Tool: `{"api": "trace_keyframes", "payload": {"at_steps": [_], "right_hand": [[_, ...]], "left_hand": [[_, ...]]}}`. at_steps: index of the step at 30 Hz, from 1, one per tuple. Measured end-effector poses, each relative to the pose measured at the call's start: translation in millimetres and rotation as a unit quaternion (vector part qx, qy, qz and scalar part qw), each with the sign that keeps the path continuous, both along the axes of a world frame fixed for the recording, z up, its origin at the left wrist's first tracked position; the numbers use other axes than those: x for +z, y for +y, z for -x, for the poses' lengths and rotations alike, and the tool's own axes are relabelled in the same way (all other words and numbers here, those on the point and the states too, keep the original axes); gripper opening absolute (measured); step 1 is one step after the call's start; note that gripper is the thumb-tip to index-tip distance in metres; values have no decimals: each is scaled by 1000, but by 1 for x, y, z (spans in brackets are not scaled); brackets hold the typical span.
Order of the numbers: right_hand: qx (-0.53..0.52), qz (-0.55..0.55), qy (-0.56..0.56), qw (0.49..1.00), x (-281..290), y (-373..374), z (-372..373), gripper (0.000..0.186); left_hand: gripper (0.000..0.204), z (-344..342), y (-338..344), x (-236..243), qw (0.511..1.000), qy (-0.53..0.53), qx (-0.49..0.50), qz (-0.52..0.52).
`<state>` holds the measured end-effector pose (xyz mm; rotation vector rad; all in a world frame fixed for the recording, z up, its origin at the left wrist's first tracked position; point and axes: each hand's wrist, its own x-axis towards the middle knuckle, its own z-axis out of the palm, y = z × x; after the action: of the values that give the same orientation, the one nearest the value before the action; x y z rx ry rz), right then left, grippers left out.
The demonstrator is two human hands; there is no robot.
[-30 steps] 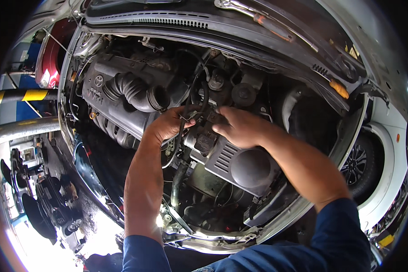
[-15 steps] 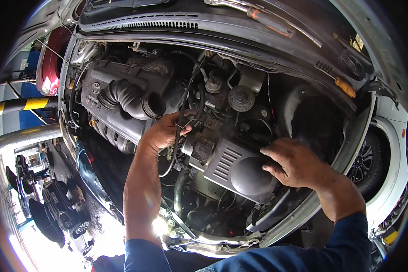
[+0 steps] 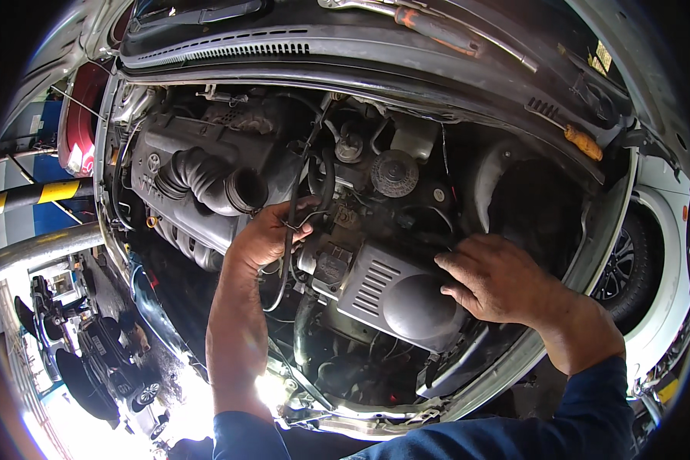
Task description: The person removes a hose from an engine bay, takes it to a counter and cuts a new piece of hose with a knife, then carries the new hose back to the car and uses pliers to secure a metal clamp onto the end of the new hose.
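Observation:
My left hand (image 3: 268,234) is closed around a thin black cable (image 3: 288,264) that runs down through the engine bay, and a thin wire loop shows by its fingertips. A ribbed black intake hose (image 3: 199,176) lies on the engine cover (image 3: 149,142) just beyond this hand, its round end open. A grey-black air filter box (image 3: 360,295) with slots and a round bulge sits in the middle. My right hand (image 3: 502,280) is over the box's right end, with thumb and forefinger apart. Whether its hidden fingers touch the box cannot be told.
An orange-handled ratchet (image 3: 437,31) and a yellow-handled screwdriver (image 3: 583,142) lie along the cowl (image 3: 345,50). A round cap (image 3: 394,173) stands behind the filter box. The front body edge (image 3: 491,383) borders the bay on my side. A white car (image 3: 652,307) stands at right.
The view has shifted slightly, so the engine bay appears a little further left. My left hand keeps its hold on the cable, and my right hand stays over the box's right end.

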<state>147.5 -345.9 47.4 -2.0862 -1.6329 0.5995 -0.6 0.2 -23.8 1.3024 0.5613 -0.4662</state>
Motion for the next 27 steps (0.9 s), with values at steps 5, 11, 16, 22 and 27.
{"api": "trace_keyframes", "payload": {"at_steps": [5, 11, 16, 22, 27], "right_hand": [[-1, -3, 2, 1000, 1, 1, -1, 36], [-4, 10, 3, 1000, 1, 1, -1, 36], [-11, 16, 8, 1000, 1, 1, -1, 37], [-11, 19, 10, 1000, 2, 1, -2, 36], [-13, 18, 5, 1000, 0, 2, -2, 36]], "left_hand": [[50, -1, -1, 3, 1000, 8, 3, -13], [50, -1, -2, 4, 1000, 17, 8, -18], [50, -3, -3, 7, 1000, 11, -3, -27], [52, -2, -2, 9, 999, 21, -10, -38], [55, -4, -6, 14, 998, 8, -4, -59]]}}
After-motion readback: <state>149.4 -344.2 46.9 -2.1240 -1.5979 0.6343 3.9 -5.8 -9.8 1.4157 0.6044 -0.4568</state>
